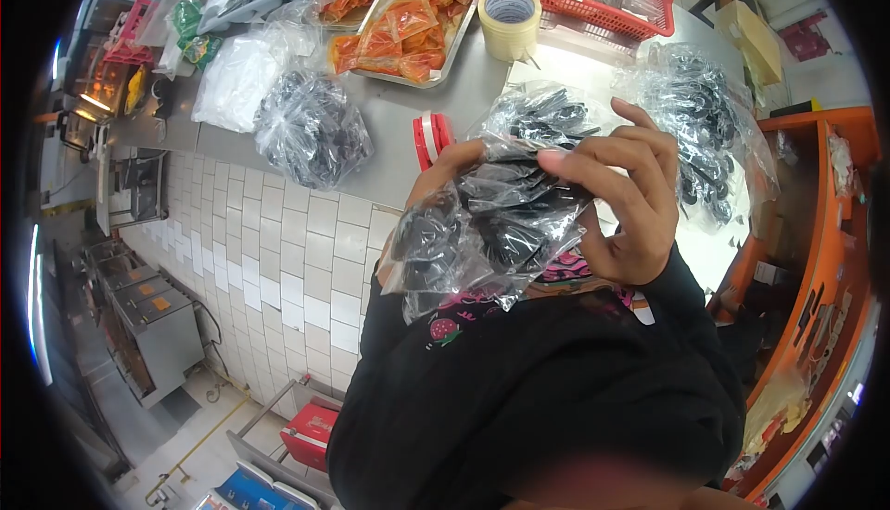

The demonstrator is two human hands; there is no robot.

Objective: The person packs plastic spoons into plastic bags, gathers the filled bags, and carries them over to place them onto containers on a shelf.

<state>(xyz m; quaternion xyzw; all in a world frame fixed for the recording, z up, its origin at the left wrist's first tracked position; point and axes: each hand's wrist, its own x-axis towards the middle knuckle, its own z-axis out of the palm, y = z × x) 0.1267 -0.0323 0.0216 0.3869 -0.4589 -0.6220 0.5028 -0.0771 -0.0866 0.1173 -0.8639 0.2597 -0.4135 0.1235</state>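
Observation:
A clear plastic bag of black plastic cutlery (505, 236) is held up in front of my chest, its film crumpled and loose at the bottom. My left hand (443, 169) grips it from the left, with much of that hand hidden behind the film. On the other side, my right hand (630, 197) has its index fingertip pressed on the top of the bundle and its thumb lower at the edge; the little finger sticks out. Just beyond the hands lies more bagged black cutlery (547, 111). A larger clear bag of it (700, 130) rests to the right.
On the steel table (394, 116) are a tape roll (511, 23), a red-and-white object (432, 139), a tied bag of dark items (311, 130), white plastic bags (239, 79), a tray of orange food packets (399, 28) and a red basket (603, 5). An orange shelf (816, 232) stands right.

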